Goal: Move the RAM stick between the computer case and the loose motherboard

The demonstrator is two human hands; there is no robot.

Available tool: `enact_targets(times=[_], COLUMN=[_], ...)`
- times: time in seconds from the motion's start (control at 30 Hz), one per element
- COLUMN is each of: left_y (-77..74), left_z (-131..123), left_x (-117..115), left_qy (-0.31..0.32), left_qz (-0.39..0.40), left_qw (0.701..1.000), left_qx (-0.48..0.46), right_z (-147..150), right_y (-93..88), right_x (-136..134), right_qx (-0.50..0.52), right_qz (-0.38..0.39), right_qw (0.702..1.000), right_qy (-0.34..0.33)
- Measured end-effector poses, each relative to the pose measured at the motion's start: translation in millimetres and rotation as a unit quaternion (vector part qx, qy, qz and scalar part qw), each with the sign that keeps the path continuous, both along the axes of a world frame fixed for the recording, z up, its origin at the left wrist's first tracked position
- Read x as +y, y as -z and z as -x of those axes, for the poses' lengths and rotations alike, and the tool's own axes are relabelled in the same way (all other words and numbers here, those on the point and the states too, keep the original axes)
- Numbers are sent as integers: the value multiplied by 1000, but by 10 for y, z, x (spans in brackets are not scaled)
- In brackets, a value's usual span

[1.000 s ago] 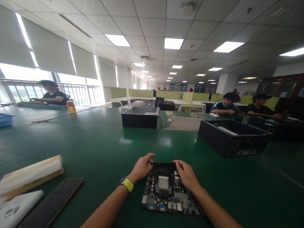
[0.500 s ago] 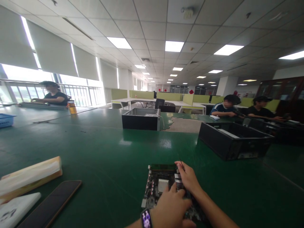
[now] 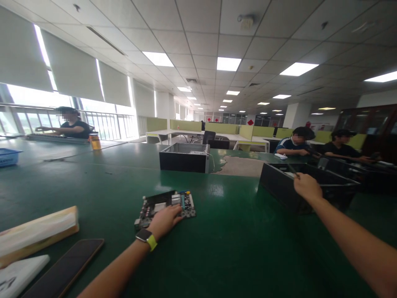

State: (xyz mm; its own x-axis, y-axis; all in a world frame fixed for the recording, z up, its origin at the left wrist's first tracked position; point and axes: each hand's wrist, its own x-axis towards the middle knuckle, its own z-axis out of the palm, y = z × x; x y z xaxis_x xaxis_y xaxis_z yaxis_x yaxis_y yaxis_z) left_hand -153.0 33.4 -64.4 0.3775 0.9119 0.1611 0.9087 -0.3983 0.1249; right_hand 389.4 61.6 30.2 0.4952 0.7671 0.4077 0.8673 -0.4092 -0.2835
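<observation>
A motherboard [image 3: 187, 212] with a pale square socket lies left of centre on the green tabletop. My left hand [image 3: 166, 221], a watch at its wrist, reaches over the near side of the board, its fingers closed on the parts there; some fingertips are hidden. Out to the right, my right hand [image 3: 308, 186] pinches a thin dark stick [image 3: 293, 170] that points up and to the left. Its exact kind is too small to make out. That hand is in front of an open black computer case [image 3: 276, 188], above its near wall.
Another open computer case [image 3: 184, 161] stands at mid-table. At left lie a phone [image 3: 66, 267], a white packet [image 3: 23, 275] and a long wrapped package [image 3: 40, 234]. A blue basket [image 3: 9, 157] and an amber jar [image 3: 95, 142] are farther off. Several people sit around the table.
The motherboard has shifted left and away from me, with my left hand on it. My right hand has left the board and swung right to the black case, holding the thin stick.
</observation>
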Motion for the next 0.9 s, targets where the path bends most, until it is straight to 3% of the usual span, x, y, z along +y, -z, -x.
enact_targets(times=[0.1, 0.2, 0.3, 0.4, 0.57, 0.67, 0.77, 0.9], left_y=[2, 0, 15, 46, 37, -19, -96, -269], left_z=[591, 1023, 1258, 1320, 1159, 892, 471, -178], left_x=[287, 443, 506, 502, 396, 341, 306, 223], left_qy=[-89, -142, -159, -169, -200, -163, -96, 1], left_qz=[7, 16, 11, 8, -117, -175, -194, -197], left_qw=[996, 989, 986, 985, 973, 971, 976, 976], left_qx=[29, 39, 38, 29, 5, -5, -29, -87], right_z=[-244, -353, -451, -580, -749, -691, -406, 347], right_y=[-89, -72, 13, 101, 148, 183, 237, 240], right_x=[-16, -46, -22, 88, 282, 214, -26, -518], right_qx=[27, 43, 60, 52, 25, 21, 13, -6], right_qz=[33, 60, 84, 78, 78, 76, 59, 44], right_qw=[997, 995, 993, 995, 997, 997, 997, 998], right_qy=[57, 68, 50, 22, -11, -26, -41, -54])
